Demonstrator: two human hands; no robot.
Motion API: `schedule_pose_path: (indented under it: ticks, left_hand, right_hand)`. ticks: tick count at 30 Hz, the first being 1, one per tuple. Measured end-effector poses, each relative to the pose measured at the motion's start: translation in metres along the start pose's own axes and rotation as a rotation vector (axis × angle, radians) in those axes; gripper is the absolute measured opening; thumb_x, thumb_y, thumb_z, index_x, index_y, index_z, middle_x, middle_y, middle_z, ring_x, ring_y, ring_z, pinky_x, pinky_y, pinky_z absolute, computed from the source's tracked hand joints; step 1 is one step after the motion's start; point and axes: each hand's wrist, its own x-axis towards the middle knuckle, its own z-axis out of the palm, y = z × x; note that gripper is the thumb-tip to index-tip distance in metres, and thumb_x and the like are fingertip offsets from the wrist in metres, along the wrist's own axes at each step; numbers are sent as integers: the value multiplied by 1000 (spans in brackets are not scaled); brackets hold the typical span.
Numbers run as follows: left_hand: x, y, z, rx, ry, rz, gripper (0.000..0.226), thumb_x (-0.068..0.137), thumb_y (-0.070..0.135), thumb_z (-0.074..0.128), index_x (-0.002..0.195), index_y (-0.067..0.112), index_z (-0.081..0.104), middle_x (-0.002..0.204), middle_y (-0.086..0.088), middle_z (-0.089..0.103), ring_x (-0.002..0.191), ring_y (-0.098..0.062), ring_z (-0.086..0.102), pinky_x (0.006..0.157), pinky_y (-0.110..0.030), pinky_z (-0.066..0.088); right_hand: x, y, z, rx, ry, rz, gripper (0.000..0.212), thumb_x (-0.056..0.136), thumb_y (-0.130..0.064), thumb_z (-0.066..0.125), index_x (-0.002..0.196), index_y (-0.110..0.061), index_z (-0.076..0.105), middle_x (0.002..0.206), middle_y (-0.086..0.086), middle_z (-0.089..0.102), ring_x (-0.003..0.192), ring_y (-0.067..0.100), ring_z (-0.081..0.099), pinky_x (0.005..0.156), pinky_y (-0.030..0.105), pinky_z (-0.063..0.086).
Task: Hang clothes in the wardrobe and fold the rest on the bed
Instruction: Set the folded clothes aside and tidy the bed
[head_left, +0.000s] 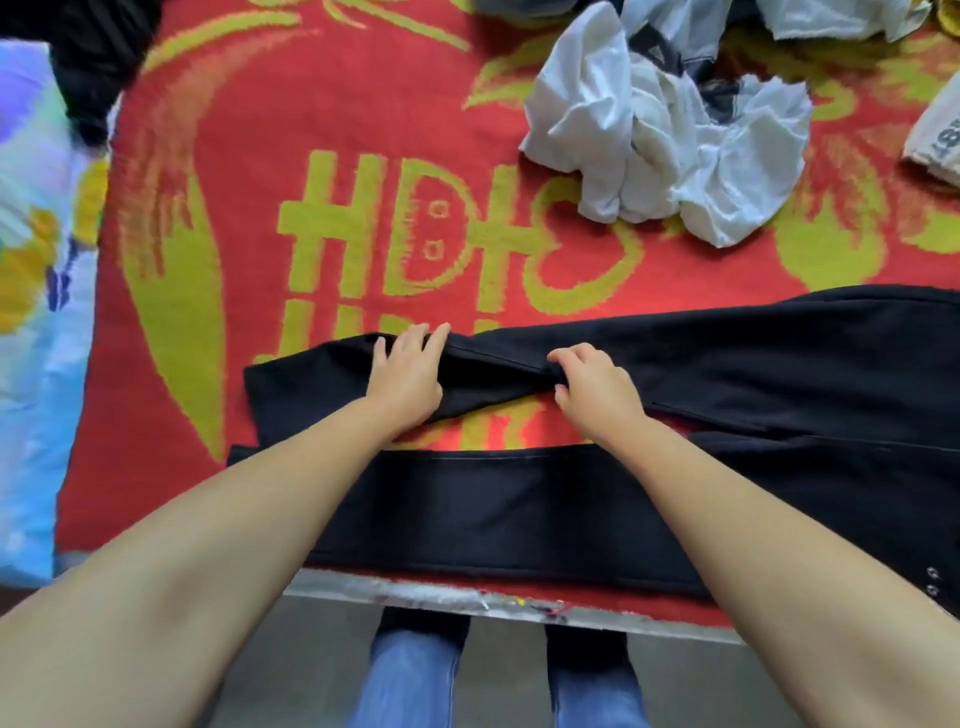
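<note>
A pair of black trousers (519, 509) lies across the near part of the bed, legs pointing left and waist off to the right. The far leg is spread apart from the near one, with red blanket showing between them. My left hand (410, 371) grips the far leg near its cuff, fingers curled over its far edge. My right hand (592, 387) pinches the same leg's edge a little further right.
The bed carries a red blanket (260, 156) with yellow patterns. A crumpled white garment (665, 135) lies at the back right, with more pale cloth (940, 135) beside it. A dark garment (93, 62) sits back left by a light patterned sheet (36, 312). The bed edge (467, 603) is near my legs.
</note>
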Motion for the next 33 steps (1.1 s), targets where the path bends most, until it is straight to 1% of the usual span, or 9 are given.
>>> schedule_pose_path:
  ticks: [3,5,8,12,15,22,29,31,33]
  left_hand:
    - [12,-45,0,139,-22,-52,72,90,16,55,150,16,15,140,-7,41,134,-24,34,115,-55,8]
    - [16,-74,-6,232,-55,-101,53,90,18,56,137,13,32,126,-9,55,121,-28,48,112,-51,21]
    - [13,-110,-24,195,-75,-93,23,91,17,54,111,10,46,111,-14,62,103,-34,59,76,-37,40]
    - [-1,-128,-64,76,345,167,22,69,-3,65,83,5,50,80,-18,61,72,-39,60,56,-39,35]
    - [-20,-130,-72,113,513,316,24,54,-9,64,70,4,52,62,-14,52,51,-34,54,47,-35,34]
    - [-42,-131,7,155,-207,34,26,86,9,47,111,15,46,107,-4,53,102,-27,56,76,-35,39]
    - [10,-135,-4,57,201,137,46,82,6,60,127,3,52,122,-18,54,111,-37,51,87,-48,43]
    - [34,-133,-13,167,56,86,59,85,20,65,137,8,41,130,-16,48,120,-35,46,102,-48,33]
    - [48,-129,-21,238,-60,45,47,87,27,64,127,12,43,122,-15,55,115,-34,51,97,-43,36]
  right_hand:
    - [15,-17,15,-215,14,191,45,89,-17,57,130,-16,38,129,8,44,117,27,43,85,40,40]
    - [23,-15,17,-281,12,234,42,88,-12,57,125,-14,37,124,10,45,115,29,44,83,41,40]
    - [29,-7,7,-213,31,219,32,89,-14,57,118,-10,42,117,13,49,109,33,49,75,40,39]
    - [10,4,-23,-59,212,144,25,82,-16,60,103,-12,47,103,9,52,96,32,52,66,36,36]
    - [-10,13,-30,-105,156,20,25,80,-17,62,101,-13,49,98,6,52,93,30,53,66,37,41]
    - [-12,3,3,-229,-516,-53,35,90,-25,53,125,-20,51,117,3,56,113,24,54,91,35,45]
    - [31,7,-29,62,313,-133,19,88,-10,56,104,-11,66,104,9,66,101,32,59,82,38,46]
    - [53,21,-42,-27,213,-26,29,90,-14,56,118,-11,61,114,14,59,110,36,52,88,42,42]
    - [70,33,-48,-246,-91,104,41,92,-25,58,131,-15,50,128,15,50,120,37,44,95,46,39]
